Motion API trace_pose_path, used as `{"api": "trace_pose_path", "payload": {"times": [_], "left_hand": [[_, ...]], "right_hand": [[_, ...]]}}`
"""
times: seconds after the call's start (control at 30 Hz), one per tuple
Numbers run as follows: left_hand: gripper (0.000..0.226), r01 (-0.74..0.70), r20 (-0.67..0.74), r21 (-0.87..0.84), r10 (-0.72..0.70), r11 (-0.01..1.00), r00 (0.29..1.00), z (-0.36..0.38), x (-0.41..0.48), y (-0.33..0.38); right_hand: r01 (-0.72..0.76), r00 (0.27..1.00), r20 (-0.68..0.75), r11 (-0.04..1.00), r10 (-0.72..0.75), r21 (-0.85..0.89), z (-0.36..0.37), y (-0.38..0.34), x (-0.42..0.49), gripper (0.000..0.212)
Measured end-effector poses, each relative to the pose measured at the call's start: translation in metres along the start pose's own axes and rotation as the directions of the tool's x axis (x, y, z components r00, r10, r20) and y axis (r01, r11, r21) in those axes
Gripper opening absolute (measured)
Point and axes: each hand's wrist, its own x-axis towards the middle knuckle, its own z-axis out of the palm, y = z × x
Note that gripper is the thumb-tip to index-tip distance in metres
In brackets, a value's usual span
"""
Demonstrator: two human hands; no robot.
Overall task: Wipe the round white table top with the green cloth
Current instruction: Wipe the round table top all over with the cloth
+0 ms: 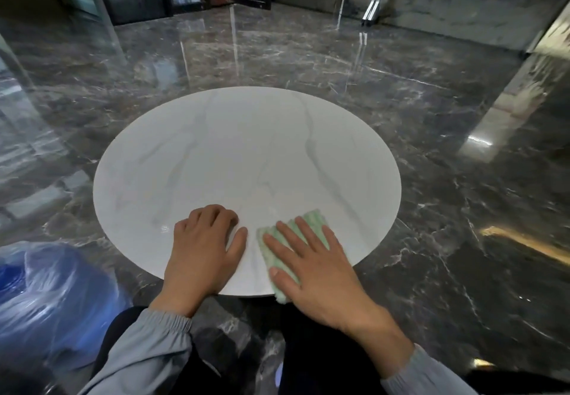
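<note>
Green and folded, the cloth [313, 220] lies at the near edge of the table top [246, 154], with one corner hanging just over the rim toward me. My right hand [314, 271] lies flat on it, fingers straight and spread, pressing it down rather than clutching it. My left hand [203, 246] rests on the bare top just beside the cloth, fingers loosely bent and holding nothing; I take it to be bracing me.

To wipe well, I would keep the palm flat and the pressure even, then sweep in overlapping arcs from this near edge out to the far rim. The left hand should lift away when the cloth comes its way, and the overhanging corner should be kept from bunching.

The top is white with faint grey veins and looks smooth, so the cloth should slide easily. Around the table is a dark, polished stone floor [431, 117] that mirrors the lights. Left of the table's near edge sits something blue under clear plastic [37, 286].
</note>
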Motion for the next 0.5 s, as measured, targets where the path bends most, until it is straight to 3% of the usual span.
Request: {"api": "trace_pose_path", "payload": {"times": [0.07, 0.2, 0.27, 0.33, 0.5], "left_hand": [[0.025, 0.004, 0.004, -0.011, -0.004, 1.000, 1.000, -0.001, 0.001, -0.001], [0.024, 0.008, -0.013, -0.016, -0.008, 1.000, 1.000, 0.000, 0.001, -0.001], [0.024, 0.008, -0.021, -0.018, -0.009, 1.000, 1.000, 0.000, 0.001, 0.000], [0.024, 0.021, -0.015, -0.016, -0.021, 1.000, 1.000, -0.001, 0.001, 0.000], [0.027, 0.025, 0.035, 0.003, -0.025, 1.000, 0.999, -0.002, 0.003, 0.000]], "right_hand": [[-0.007, 1.000, -0.019, 1.000, 0.007, 0.017, -0.006, 0.035, 0.001, 0.059], [-0.333, 0.943, -0.006, 0.942, 0.334, 0.051, -0.027, 0.123, 0.022, 0.058], [-0.394, 0.918, 0.051, 0.918, 0.392, 0.041, -0.029, 0.121, 0.034, 0.059], [-0.326, 0.943, 0.073, 0.945, 0.323, 0.023, -0.020, 0.086, 0.038, 0.060], [0.032, 0.999, 0.010, 0.999, -0.032, -0.021, 0.005, 0.000, 0.008, 0.062]]}}
